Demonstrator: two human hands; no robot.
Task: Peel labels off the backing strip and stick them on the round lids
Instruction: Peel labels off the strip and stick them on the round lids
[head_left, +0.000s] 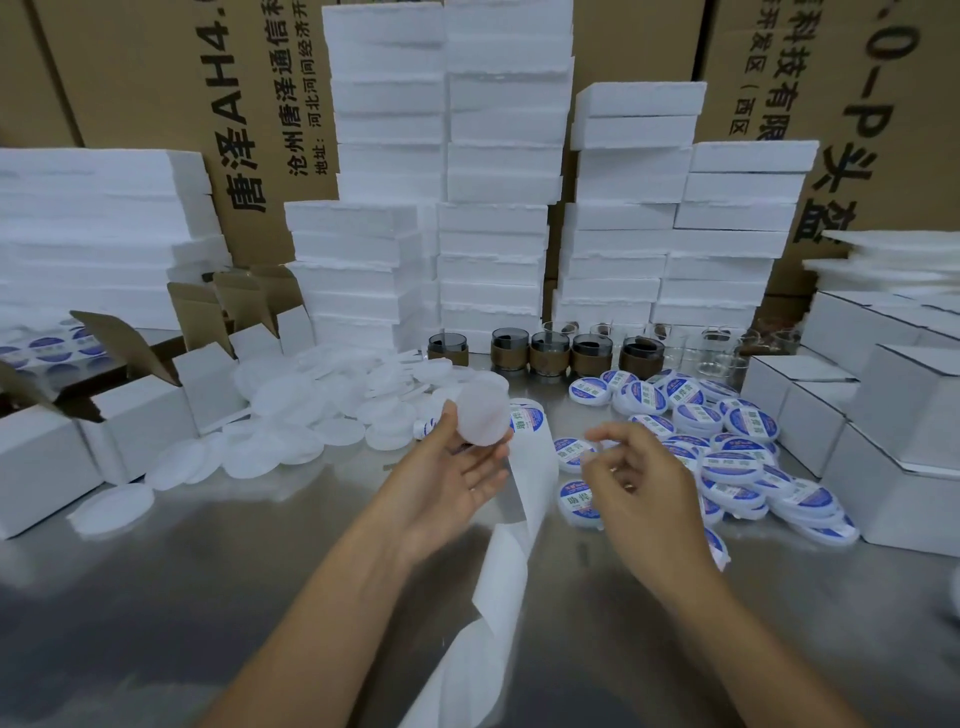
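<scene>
One backing strip lies nearest; left grip holds one blank lid; right grip blurred, state unclear.

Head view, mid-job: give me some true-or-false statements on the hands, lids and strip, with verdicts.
1. The left hand holds a plain lid. True.
2. The labelled lids lie left of the hands. False: they lie on the right; the unlabelled lids lie on the left.
3. The backing strip trails toward the camera between the forearms. True.
4. The held lid's visible face bears a blue label. False: it is plain white.
5. The dark cups stand on top of the foam blocks. False: they stand on the table in front of them.
</scene>
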